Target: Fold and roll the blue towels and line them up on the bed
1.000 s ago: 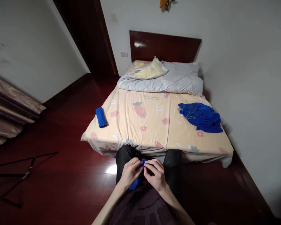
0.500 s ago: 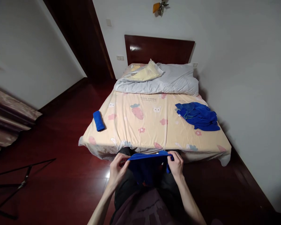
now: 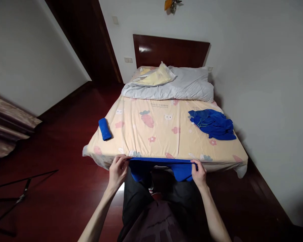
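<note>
A blue cloth [image 3: 161, 160] is stretched between my two hands at the near edge of the bed. Its top edge is pulled straight, and two blue flaps hang below with a gap between them. My left hand [image 3: 118, 170] pinches the left end, while the right end is gripped by my right hand [image 3: 199, 172]. On the bed's right side lies a crumpled heap of blue cloth [image 3: 213, 124], with a thin green line and a small white tag. A compact blue roll [image 3: 105, 129] rests near the left edge. Whether the held cloth is a garment or a towel I cannot tell.
The bed [image 3: 156, 134] has a cream patterned sheet. A grey-white quilt [image 3: 192, 82] and a yellow cloth [image 3: 158, 76] are bunched before the dark headboard [image 3: 170, 50]. A black metal stand [image 3: 22, 196] is on the floor at left, near a curtain [image 3: 7, 134].
My hands have moved apart and slightly up, toward the bed. The blue cloth between them is now wider and drawn tight, its lower part spread into two flaps.
</note>
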A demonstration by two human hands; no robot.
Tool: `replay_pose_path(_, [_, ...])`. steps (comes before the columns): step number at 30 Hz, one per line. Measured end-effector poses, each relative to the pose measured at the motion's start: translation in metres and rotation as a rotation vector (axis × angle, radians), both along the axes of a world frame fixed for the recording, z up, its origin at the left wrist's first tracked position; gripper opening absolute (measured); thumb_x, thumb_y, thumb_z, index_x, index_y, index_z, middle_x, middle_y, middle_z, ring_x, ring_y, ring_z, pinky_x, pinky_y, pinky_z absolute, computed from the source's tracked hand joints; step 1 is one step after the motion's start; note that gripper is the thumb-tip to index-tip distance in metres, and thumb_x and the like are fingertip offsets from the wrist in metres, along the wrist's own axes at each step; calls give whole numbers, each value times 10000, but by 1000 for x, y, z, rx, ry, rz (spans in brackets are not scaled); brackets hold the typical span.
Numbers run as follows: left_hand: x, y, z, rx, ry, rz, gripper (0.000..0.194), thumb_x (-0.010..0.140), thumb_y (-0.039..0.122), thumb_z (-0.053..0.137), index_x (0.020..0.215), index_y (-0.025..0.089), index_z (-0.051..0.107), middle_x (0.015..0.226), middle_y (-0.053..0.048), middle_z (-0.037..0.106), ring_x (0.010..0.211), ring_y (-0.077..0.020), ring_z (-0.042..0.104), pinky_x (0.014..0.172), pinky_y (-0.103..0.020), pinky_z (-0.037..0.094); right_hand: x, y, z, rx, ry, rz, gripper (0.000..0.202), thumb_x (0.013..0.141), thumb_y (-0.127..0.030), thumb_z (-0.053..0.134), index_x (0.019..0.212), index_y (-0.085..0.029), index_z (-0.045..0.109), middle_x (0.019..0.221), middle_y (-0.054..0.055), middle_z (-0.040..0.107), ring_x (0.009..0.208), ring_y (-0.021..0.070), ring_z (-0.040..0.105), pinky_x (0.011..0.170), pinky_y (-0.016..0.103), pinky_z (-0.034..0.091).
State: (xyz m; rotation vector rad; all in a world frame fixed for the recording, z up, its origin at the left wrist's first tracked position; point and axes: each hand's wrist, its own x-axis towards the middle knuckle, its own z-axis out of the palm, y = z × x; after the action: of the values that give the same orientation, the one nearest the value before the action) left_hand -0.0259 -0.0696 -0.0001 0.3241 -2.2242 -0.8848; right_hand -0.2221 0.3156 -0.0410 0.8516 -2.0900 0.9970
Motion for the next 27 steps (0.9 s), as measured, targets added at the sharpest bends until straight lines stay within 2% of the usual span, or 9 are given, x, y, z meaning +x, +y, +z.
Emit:
replay_pose_path(3, [1, -19, -21, -151, -123, -158, 274, 1072, 216, 535, 1175, 221, 789, 1080, -86, 691, 922, -175, 714, 795, -258, 602, -2, 23, 33, 63, 161, 28, 279, 1035, -59, 607, 1181, -232, 771, 1007, 36, 854, 859, 189, 842, 816, 283, 688])
replay_pose_path(6, [-4, -28, -53, -248, -214, -295, 330, 1050, 164, 492, 1205, 210, 780, 1099, -108, 713, 1004, -217, 715, 893, -322, 609, 0, 42, 63, 124, 266, 109, 374, 982, -2, 694, 1252, -237, 803, 1027, 29, 865, 857, 197, 851, 835, 279, 688])
replay_pose_path(8, [-11, -30, -77, -272, -250, -258, 290, 1008, 162, 511, 1082, 203, 789, 1029, -108, 721, 972, -244, 700, 881, -358, 607, 2, 49, 80, 117, 277, 152, 406, 952, 8, 743, 1269, -234, 815, 1025, 31, 867, 851, 206, 852, 843, 287, 691])
replay_pose_path(10, [-19, -32, -96, -272, -304, -166, 239, 967, 174, 542, 953, 212, 778, 954, -100, 726, 925, -264, 675, 862, -385, 597, 3, 55, 93, 93, 254, 153, 422, 941, 13, 757, 1272, -241, 823, 1020, 25, 868, 847, 207, 851, 845, 288, 692])
replay_pose_path(13, [-27, -39, -109, -266, -358, -67, 227, 939, 190, 535, 862, 225, 745, 907, -96, 735, 924, -285, 658, 874, -407, 580, 1, 68, 104, 91, 167, 112, 412, 973, 6, 717, 1264, -263, 828, 1057, 20, 865, 882, 203, 849, 890, 299, 690])
replay_pose_path(16, [-27, -53, -99, -250, -325, 11, 233, 966, 240, 502, 844, 216, 699, 898, -93, 724, 880, -260, 678, 835, -369, 570, -7, 89, 102, 157, 88, 93, 340, 1011, -43, 698, 1244, -253, 829, 1092, 33, 859, 911, 207, 846, 942, 321, 685])
replay_pose_path(20, [-9, -81, -59, -276, -255, 150, 224, 982, 293, 499, 909, 210, 694, 883, -73, 735, 767, -213, 704, 686, -292, 526, -13, 122, 90, 323, 104, 27, 187, 1035, -136, 721, 1134, -225, 851, 979, 15, 862, 784, 188, 833, 822, 277, 679])
replay_pose_path(23, [19, -101, -22, -335, -222, 63, 246, 1011, 358, 528, 975, 229, 734, 900, -53, 778, 748, -204, 739, 651, -270, 526, -11, 143, 80, 386, 29, 11, 159, 1053, -203, 708, 1060, -239, 863, 934, -5, 860, 738, 181, 824, 782, 276, 673])
replay_pose_path(27, [66, -113, 20, -339, -278, -141, 255, 1049, 454, 592, 975, 288, 771, 871, 4, 786, 669, -181, 731, 642, -260, 547, -1, 169, 70, 359, -257, 18, 213, 1076, -324, 656, 1085, -270, 861, 1029, 2, 860, 855, 213, 838, 885, 325, 685])
